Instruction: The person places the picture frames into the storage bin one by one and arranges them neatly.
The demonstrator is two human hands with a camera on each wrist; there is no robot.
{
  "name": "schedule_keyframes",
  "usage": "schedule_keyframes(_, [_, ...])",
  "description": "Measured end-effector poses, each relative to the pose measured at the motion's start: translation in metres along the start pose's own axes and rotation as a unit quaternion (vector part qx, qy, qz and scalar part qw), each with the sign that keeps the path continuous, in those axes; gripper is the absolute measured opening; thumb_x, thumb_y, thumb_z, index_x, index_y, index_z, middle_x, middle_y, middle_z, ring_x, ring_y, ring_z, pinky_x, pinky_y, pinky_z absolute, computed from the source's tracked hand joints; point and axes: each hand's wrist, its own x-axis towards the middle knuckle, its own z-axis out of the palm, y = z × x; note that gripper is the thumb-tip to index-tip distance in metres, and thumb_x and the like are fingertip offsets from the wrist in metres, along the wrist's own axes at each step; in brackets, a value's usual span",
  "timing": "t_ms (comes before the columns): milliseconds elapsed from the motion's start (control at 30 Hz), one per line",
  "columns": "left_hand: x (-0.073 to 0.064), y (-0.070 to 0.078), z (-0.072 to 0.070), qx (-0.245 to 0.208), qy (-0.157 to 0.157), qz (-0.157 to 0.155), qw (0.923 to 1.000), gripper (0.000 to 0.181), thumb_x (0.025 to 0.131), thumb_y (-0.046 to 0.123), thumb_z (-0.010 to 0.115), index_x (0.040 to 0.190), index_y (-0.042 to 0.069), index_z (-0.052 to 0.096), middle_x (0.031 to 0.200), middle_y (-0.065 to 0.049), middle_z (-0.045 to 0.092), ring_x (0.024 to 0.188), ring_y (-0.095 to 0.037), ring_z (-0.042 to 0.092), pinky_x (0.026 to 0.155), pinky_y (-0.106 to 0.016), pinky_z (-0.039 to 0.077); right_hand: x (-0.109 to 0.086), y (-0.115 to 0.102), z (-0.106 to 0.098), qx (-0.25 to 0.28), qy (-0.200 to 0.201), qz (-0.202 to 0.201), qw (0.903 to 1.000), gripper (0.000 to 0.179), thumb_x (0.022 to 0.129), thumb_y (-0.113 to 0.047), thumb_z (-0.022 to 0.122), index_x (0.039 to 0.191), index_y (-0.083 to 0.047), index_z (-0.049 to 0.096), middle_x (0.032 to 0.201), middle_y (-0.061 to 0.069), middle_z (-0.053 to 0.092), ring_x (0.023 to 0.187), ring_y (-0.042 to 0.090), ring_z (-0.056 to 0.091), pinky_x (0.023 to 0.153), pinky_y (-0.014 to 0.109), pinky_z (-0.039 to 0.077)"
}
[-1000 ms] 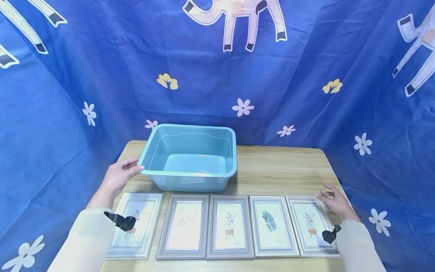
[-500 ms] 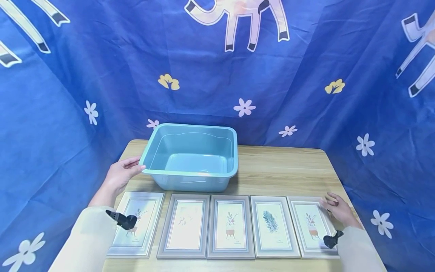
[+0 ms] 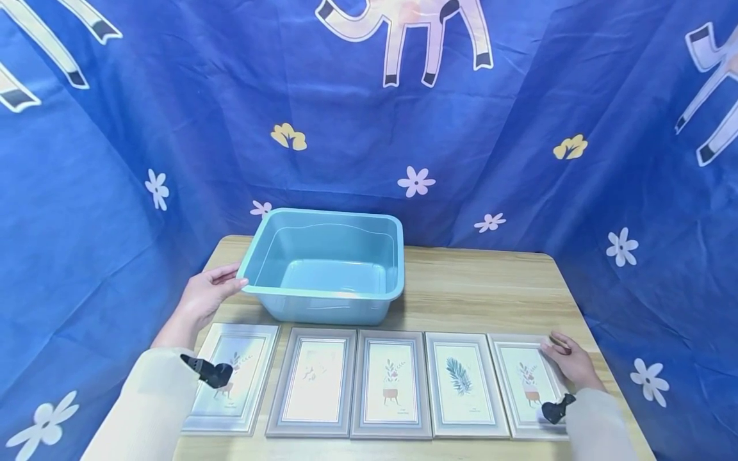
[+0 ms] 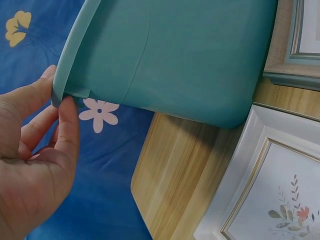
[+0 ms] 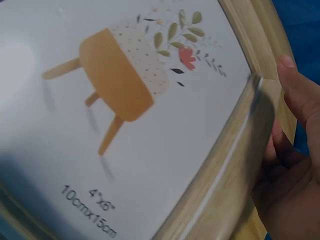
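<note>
The left hand [image 3: 205, 296] pinches the light-blue plastic basin [image 3: 323, 307] by its left edge. Five photo frames [image 3: 390, 384] lie in front of the basin; the right hand [image 3: 572, 363] curls at the rightmost frame [image 3: 527, 387], whether pinching it I can't tell.

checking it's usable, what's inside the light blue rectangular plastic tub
In the tub, only floor and walls show; the near wall hides its inner face and perhaps the floor's closest strip.
</note>
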Motion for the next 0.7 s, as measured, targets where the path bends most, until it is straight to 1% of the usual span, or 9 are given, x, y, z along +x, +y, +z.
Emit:
schedule_keyframes(100, [0.000, 0.000, 0.000, -0.003, 0.000, -0.001, 1.0000, 0.064, 0.093, 0.021, 0.065, 0.141, -0.011, 0.036, 0.132, -0.030, 0.043, 0.088, 0.008, 0.054, 0.082, -0.015, 0.050, 0.002, 0.002, 0.004, -0.008, 0.013, 0.005, 0.9999, 0.085, 0.089, -0.054, 0.059, 0.145, 0.003, 0.032, 0.136, 0.032, 0.040, 0.124, 0.046, 0.038, 0.101, 0.053, 0.037])
schedule_keyframes(233, [0.000, 0.000, 0.000, -0.006, -0.003, -0.002, 1.0000, 0.064, 0.094, 0.021, 0.064, 0.142, -0.010, 0.034, 0.134, -0.032, 0.041, 0.089, 0.009, 0.052, 0.081, -0.012, 0.049, 0.003, 0.003, 0.009, -0.001, 0.031, 0.015, 0.9994, 0.080, 0.090, -0.051, 0.059, 0.144, 0.003, 0.035, 0.136, 0.031, 0.041, 0.125, 0.045, 0.037, 0.104, 0.054, 0.033])
schedule_keyframes(333, [0.000, 0.001, 0.000, -0.005, -0.004, -0.006, 1.0000, 0.063, 0.094, 0.020, 0.063, 0.142, -0.010, 0.034, 0.135, -0.032, 0.041, 0.089, 0.009, 0.052, 0.080, -0.011, 0.048, 0.004, 0.003, 0.013, 0.001, 0.047, 0.011, 0.9989, 0.073, 0.092, -0.045, 0.059, 0.141, 0.004, 0.038, 0.133, 0.031, 0.043, 0.123, 0.043, 0.040, 0.103, 0.052, 0.035])
schedule_keyframes(500, [-0.002, 0.002, 0.000, -0.003, -0.003, -0.010, 0.9999, 0.063, 0.095, 0.021, 0.062, 0.142, -0.009, 0.034, 0.135, -0.031, 0.041, 0.089, 0.010, 0.052, 0.083, -0.014, 0.049, 0.005, 0.003, 0.017, -0.018, 0.079, 0.005, 0.9967, 0.063, 0.094, -0.040, 0.058, 0.135, 0.006, 0.047, 0.125, 0.030, 0.050, 0.116, 0.042, 0.047, 0.097, 0.051, 0.040])
schedule_keyframes(567, [-0.002, 0.003, 0.000, -0.003, -0.002, -0.011, 0.9999, 0.064, 0.094, 0.022, 0.063, 0.142, -0.009, 0.034, 0.135, -0.031, 0.041, 0.089, 0.010, 0.052, 0.084, -0.014, 0.049, 0.005, 0.002, 0.019, -0.023, 0.092, 0.001, 0.9955, 0.057, 0.095, -0.035, 0.059, 0.132, 0.007, 0.049, 0.122, 0.031, 0.053, 0.113, 0.042, 0.049, 0.095, 0.051, 0.042])
schedule_keyframes(700, [-0.003, 0.003, 0.000, -0.001, -0.002, -0.011, 0.9999, 0.065, 0.094, 0.022, 0.063, 0.142, -0.009, 0.034, 0.135, -0.032, 0.041, 0.089, 0.009, 0.053, 0.081, -0.012, 0.049, 0.004, 0.000, 0.021, -0.026, 0.106, 0.004, 0.9940, 0.051, 0.096, -0.031, 0.058, 0.129, 0.007, 0.051, 0.120, 0.030, 0.054, 0.111, 0.043, 0.050, 0.094, 0.051, 0.042])
